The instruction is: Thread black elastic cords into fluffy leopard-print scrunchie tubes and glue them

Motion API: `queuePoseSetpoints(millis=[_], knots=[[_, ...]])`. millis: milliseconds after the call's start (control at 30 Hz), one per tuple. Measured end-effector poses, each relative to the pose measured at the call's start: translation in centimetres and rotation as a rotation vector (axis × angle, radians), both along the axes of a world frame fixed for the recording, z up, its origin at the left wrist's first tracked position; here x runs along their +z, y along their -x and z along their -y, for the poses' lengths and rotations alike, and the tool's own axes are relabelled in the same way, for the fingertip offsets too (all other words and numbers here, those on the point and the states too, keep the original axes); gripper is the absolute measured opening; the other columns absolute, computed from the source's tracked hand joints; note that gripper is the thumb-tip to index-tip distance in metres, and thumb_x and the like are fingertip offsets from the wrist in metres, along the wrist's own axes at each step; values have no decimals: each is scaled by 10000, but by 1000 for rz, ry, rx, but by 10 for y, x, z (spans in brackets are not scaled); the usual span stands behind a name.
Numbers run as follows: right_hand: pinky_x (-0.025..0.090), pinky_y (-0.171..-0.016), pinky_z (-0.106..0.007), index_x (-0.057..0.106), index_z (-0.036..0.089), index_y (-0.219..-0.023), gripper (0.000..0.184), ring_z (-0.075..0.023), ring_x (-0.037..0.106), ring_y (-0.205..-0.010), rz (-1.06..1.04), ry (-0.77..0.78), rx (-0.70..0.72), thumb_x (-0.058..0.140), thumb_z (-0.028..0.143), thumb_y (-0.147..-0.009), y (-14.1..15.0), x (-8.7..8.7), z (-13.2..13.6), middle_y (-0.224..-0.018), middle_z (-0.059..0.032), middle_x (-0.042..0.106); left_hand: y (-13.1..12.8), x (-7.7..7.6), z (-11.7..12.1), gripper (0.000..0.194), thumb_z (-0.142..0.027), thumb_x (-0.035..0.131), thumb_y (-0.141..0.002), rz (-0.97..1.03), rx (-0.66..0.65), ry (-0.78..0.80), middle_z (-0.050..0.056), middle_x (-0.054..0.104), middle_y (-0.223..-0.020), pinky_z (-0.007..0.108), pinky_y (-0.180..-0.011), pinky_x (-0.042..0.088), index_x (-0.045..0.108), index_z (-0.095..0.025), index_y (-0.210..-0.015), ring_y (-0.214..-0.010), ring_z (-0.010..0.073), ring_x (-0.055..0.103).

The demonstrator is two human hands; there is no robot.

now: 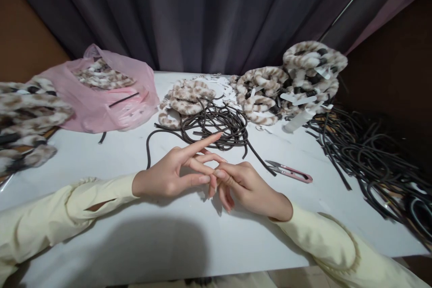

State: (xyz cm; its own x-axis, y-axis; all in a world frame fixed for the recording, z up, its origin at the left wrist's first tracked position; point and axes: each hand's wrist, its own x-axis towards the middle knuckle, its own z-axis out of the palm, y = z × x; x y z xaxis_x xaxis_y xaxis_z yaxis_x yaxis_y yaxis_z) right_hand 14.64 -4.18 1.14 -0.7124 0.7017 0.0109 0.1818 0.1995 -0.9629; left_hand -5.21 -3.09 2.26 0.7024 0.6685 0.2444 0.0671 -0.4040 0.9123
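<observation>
My left hand point(175, 171) hovers over the near middle of the white table with its index finger stretched out and the other fingers apart. Its fingertips meet my right hand point(251, 186), whose thumb and index finger are closed on a fingertip of the left hand. No separate object shows between the two hands. Just beyond them lies a loose pile of dark cords point(219, 121). A pair of pink-handled thread snips point(292, 173) rests to the right of my right hand, its blades touching or near the end of one cord.
Spotted plush rings point(191, 94) lie behind the cords, with taller stacks point(313, 60) at back right, a white bottle-like item point(299, 121) beside them. A pink plastic bag point(131, 108) and more plush rings point(30, 108) are left. Many dark cords point(364, 157) cover the right edge; a curtain point(195, 18) hangs behind.
</observation>
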Motion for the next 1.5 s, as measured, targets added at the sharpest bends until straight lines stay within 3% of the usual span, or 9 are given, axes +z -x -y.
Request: queuePoseSetpoints(millis=[167,500,733,933,1033,1133,1267,1500], knots=[[423,-397,-178,582,124,-778,446,-72,482,-338,-108,178,35,316,447,-933,1,-2,1,-420,40,496,1,-1,-2,685,-191,519,-859,22,-21,0,75,732,-853,458,-1045,290,149,-133,-1433,-1098,221,566],[424,-403,-202,557,122,-756,426,-69,456,-317,-217,307,44,355,460,-917,4,-1,1,-431,40,508,0,-3,-2,665,-180,496,-869,61,-57,41,63,733,-846,456,-1059,277,147,-129,-1433,-1137,210,537],[429,-408,-199,585,117,-767,421,-71,476,-340,-179,311,74,365,443,-917,1,2,-2,-443,35,514,2,-2,-2,678,-183,518,-857,55,-62,79,71,733,-831,457,-1058,268,158,-114,-1428,-1166,216,513],[450,-423,-185,636,138,-841,259,-75,540,-400,-80,171,-25,497,354,-876,-5,11,-5,-572,6,610,0,12,3,700,-170,552,-828,-23,36,140,48,722,-787,457,-1021,319,179,-144,-1419,-956,213,638],[481,-446,-194,647,135,-812,210,-88,564,-413,-102,170,-35,536,308,-856,-4,12,-4,-533,12,607,-2,17,8,691,-160,528,-830,-51,48,107,33,704,-784,418,-1016,337,161,-142,-1415,-1004,200,612],[512,-474,-204,642,124,-789,221,-99,597,-446,-147,242,-6,525,295,-864,-2,12,-3,-530,9,613,-3,19,12,677,-141,510,-825,-91,64,48,21,699,-786,407,-1027,326,168,-142,-1408,-1074,198,569],[526,-489,-219,631,119,-760,255,-109,613,-466,-190,318,14,516,318,-869,-2,13,-3,-536,2,622,-5,23,15,657,-128,497,-815,-123,86,5,-3,695,-760,404,-1030,323,196,-160,-1398,-996,180,600],[530,-531,-229,620,122,-771,307,-114,621,-488,-201,245,29,448,339,-905,-1,11,-3,-537,-7,630,-8,25,16,630,-136,488,-818,-103,91,20,-21,691,-752,401,-1035,323,216,-163,-1385,-888,151,629]])
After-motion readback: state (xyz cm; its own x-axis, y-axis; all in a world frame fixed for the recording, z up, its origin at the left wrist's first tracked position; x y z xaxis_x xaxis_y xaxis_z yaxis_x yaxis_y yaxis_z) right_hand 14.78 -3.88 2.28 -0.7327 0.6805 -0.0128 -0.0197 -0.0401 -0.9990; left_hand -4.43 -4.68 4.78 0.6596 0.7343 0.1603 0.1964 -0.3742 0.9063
